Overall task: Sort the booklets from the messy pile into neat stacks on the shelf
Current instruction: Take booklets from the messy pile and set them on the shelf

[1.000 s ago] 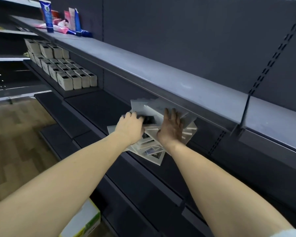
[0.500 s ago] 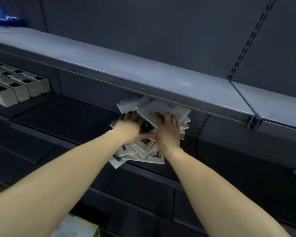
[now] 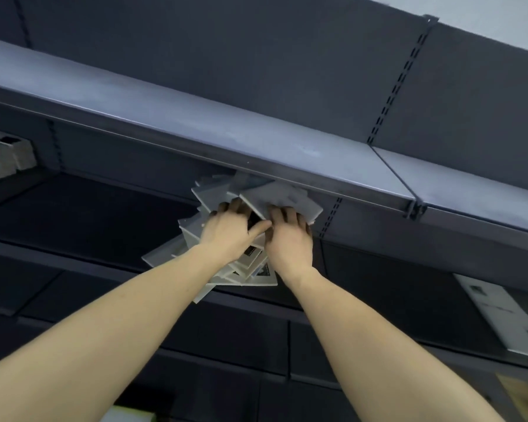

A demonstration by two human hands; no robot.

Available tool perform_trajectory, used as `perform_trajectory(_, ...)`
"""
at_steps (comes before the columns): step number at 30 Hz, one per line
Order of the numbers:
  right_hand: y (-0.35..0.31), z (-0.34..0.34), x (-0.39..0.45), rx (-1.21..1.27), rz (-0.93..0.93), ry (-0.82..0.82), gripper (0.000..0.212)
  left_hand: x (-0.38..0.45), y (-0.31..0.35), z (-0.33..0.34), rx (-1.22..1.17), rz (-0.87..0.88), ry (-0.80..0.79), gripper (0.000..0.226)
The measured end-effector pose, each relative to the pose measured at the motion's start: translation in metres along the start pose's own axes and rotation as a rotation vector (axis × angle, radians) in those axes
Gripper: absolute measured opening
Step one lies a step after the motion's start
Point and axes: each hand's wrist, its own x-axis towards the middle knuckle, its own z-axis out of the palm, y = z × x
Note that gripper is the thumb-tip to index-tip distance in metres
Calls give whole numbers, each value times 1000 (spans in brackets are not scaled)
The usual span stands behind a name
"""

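Booklet pile (image 3: 250,263): lay fanned and crooked on the dark lower shelf (image 3: 83,214), pale covers skewed at many angles, far part tucked beneath the front lip of the upper shelf (image 3: 195,117).
Near edge of pile: hung past the front of the lower shelf.
Top booklet (image 3: 284,199): grey, tilted, resting at the far right of the heap just beside the right fingers.
Left hand (image 3: 226,229): pressed palm-down on the pile's left side, fingers curled over booklet edges, thumb stretched rightward to touch the other hand.
Right hand (image 3: 290,239): laid on the pile's right side, fingers bent and dug into the top booklets; exact grip not clear.
White boxes (image 3: 3,159): stood in a row at far left on the same lower shelf, well apart from the pile.
Loose booklets (image 3: 506,318): lay flat at the right edge, pale with small dark print, on a lower level.
Upper shelf top: bare grey surface.
Slotted upright (image 3: 397,83): ran up the back panel at right.
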Motion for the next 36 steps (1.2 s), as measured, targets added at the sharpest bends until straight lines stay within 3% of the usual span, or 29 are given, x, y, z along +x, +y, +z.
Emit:
perform_trajectory(6,11,-7,0,-75,85,-133,71,10,-11,1,162,103,-104,62)
perform_trajectory(9,20,-11,-8,-40,72,-121,76,25,-10,0,102,22,-197,83)
perform_trajectory(13,34,-19,-25,134,49,11,75,42,-9,5,41,-81,-317,106)
perform_trajectory(17,49,-17,-29,237,-42,165,75,46,-5,9,-9,-133,-273,99)
perform_trajectory(21,45,-16,-29,366,-91,148,79,38,8,10,49,-108,-149,84)
perform_trajectory(24,25,-22,-32,635,63,102,73,25,19,9,46,-103,-27,67)
perform_trajectory(28,-9,-25,-29,997,421,245,40,15,21,10,163,-47,-35,55)
perform_trajectory(33,-11,-25,-25,1041,548,203,37,7,20,13,137,-68,-14,52)
perform_trajectory(36,-6,-29,-23,1073,595,213,35,6,19,15,73,-90,-32,63)
